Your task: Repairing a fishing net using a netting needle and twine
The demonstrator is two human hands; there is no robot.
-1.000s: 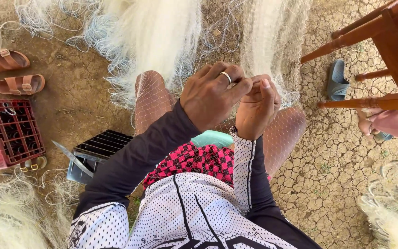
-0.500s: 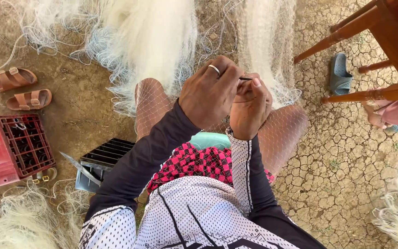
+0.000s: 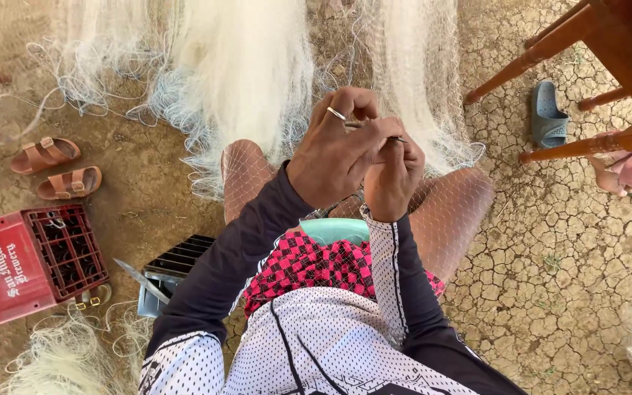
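A: Hands?
B: Left hand (image 3: 334, 150) and right hand (image 3: 393, 175) were pressed together above the knees, both pinching a thin netting needle (image 3: 374, 130).
A: Net?
B: White fishing net (image 3: 257, 80) lay draped over both knees, piled on the cracked ground (image 3: 565, 256) ahead. Red crate (image 3: 31, 263) at left edge.

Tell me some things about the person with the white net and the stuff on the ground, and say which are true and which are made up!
1. Both hands, left hand and right hand, are close together above the knees. True.
2. The fishing net is bright green. False: it is white.
3. A ring sits on a left-hand finger. True.
4. The brown sandals are on the person's feet. False: they lie on the dirt ground.
5. The red crate sits left of the person. True.
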